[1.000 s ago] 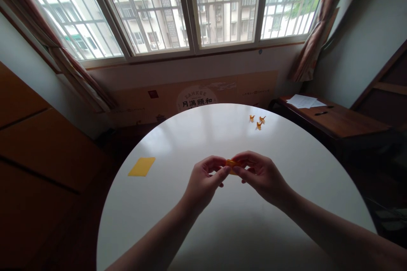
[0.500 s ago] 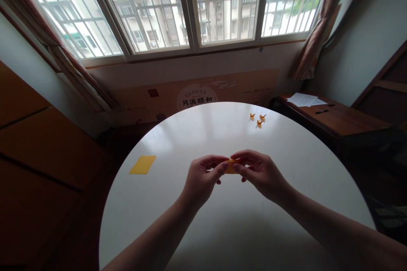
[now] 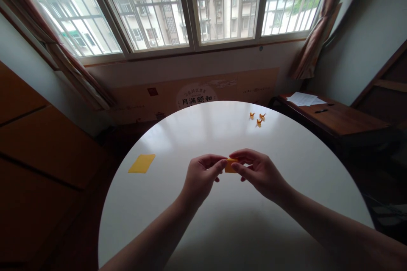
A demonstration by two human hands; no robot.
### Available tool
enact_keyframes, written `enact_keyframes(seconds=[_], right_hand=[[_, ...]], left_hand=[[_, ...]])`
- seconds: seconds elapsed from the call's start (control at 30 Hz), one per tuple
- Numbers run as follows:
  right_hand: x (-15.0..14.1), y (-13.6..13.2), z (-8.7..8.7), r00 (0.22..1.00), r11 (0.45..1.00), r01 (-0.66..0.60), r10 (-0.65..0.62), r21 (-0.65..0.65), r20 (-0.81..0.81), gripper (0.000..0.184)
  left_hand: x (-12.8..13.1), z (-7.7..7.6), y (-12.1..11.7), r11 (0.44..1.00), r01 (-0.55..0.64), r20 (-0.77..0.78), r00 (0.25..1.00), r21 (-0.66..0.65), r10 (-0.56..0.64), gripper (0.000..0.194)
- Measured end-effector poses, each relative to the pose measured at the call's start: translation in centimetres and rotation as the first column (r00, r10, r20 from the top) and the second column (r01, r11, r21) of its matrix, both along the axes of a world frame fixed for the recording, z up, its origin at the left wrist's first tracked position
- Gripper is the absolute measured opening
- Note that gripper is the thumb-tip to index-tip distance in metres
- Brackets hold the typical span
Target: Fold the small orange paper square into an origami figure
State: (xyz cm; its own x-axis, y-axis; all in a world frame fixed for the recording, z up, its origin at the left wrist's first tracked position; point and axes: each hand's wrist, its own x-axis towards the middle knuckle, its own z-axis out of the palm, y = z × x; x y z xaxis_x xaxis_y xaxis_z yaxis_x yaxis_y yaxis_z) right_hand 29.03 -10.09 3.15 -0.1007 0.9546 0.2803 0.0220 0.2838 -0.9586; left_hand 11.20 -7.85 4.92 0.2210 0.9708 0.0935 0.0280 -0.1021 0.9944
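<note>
A small folded piece of yellow-orange paper (image 3: 230, 167) is held up between my hands, over the middle of the white table. My left hand (image 3: 203, 172) pinches its left edge between thumb and fingers. On the other side, my right hand (image 3: 256, 170) grips the paper's upper right part, thumb in front and fingers behind. The fingertips partly cover the paper, so its exact folds do not show. Flat on the table to the left lies a stack or sheet of yellow paper (image 3: 141, 164). Several little folded orange paper birds (image 3: 259, 123) stand together at the far right.
The round white table (image 3: 203, 228) fills the middle of the view. Beyond its right side is a low wooden table (image 3: 352, 120) with white papers (image 3: 303, 98) and a black pen (image 3: 321, 111). A wide printed cardboard panel (image 3: 254, 84) stands below the barred window.
My left thumb has slid slightly left, so more of the folded paper shows between the hands. The view has shifted very slightly; the other things stay where they were.
</note>
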Motion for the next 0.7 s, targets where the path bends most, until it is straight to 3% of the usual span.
enact_keyframes(seconds=[0.47,0.7], right_hand=[[0.04,0.15,0.13,0.986,0.991,-0.086,0.071,-0.100,-0.149,0.027],[0.02,0.23,0.04,0.974,0.985,-0.123,0.096,-0.123,-0.206,0.026]], left_hand=[[0.32,0.36,-0.41,0.996,-0.022,0.077,0.997,-0.088,0.029,0.023],[0.35,-0.01,-0.46,0.999,-0.028,0.022,0.999,-0.017,0.028,0.021]])
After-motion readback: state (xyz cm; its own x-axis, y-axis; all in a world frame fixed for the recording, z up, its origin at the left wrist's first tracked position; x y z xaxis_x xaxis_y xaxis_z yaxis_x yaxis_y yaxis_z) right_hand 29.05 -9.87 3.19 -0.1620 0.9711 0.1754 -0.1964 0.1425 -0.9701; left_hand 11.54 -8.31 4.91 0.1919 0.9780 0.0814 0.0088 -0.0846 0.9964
